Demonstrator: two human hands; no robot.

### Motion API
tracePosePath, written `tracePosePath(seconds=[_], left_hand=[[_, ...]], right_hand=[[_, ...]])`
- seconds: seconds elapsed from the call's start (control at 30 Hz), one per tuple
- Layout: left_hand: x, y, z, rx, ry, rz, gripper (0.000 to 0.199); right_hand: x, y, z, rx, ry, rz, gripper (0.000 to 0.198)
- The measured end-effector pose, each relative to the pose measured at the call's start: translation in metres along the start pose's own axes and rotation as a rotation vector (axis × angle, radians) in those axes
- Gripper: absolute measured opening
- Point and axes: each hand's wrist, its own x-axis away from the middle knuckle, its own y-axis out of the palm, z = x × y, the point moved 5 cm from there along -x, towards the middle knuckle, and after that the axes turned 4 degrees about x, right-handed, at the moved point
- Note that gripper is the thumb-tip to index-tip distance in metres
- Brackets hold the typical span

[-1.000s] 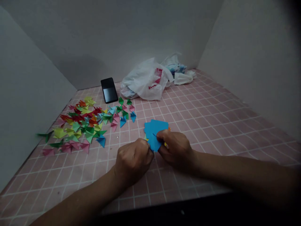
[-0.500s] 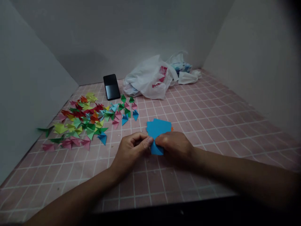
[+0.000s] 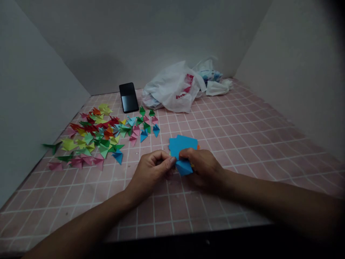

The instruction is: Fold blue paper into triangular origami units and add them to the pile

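A small folded piece of blue paper (image 3: 184, 168) is held between my two hands, above the pink checked cloth. My left hand (image 3: 154, 166) pinches its left corner between thumb and forefinger. On the other side, my right hand (image 3: 202, 164) is closed on the paper, thumb on top and the other fingers curled out of sight. Just beyond lies a stack of blue paper sheets (image 3: 183, 143), with a bit of orange showing at its right edge. Many folded paper pieces (image 3: 104, 146) in several colours lie spread to the left.
A black phone (image 3: 128, 97) leans against the back wall. Right of it lies a crumpled white plastic bag (image 3: 172, 88) with red print, with another bag (image 3: 212, 76) and a white crumpled piece (image 3: 217, 88) behind. Pale walls enclose the cloth (image 3: 242, 144) on three sides.
My right hand has shifted slightly, and the blue paper's lower part has turned to the right and now looks more pointed. My left hand stays nearly in place, still pinching.
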Motion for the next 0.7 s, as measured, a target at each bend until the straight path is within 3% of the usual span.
tracePosePath(seconds=[0.3,0.5,0.7], left_hand=[[0.001,0.003,-0.007,0.115,-0.134,-0.049,0.032],[0.0,0.002,-0.012,0.155,-0.217,-0.043,0.039],[-0.002,0.001,-0.018,0.204,-0.255,-0.047,0.041]], right_hand=[[0.007,0.006,0.003,0.002,-0.027,-0.066,0.008],[0.005,0.005,0.0,-0.041,-0.115,-0.006,0.012],[0.004,0.011,0.0,-0.137,-0.064,-0.141,0.013]])
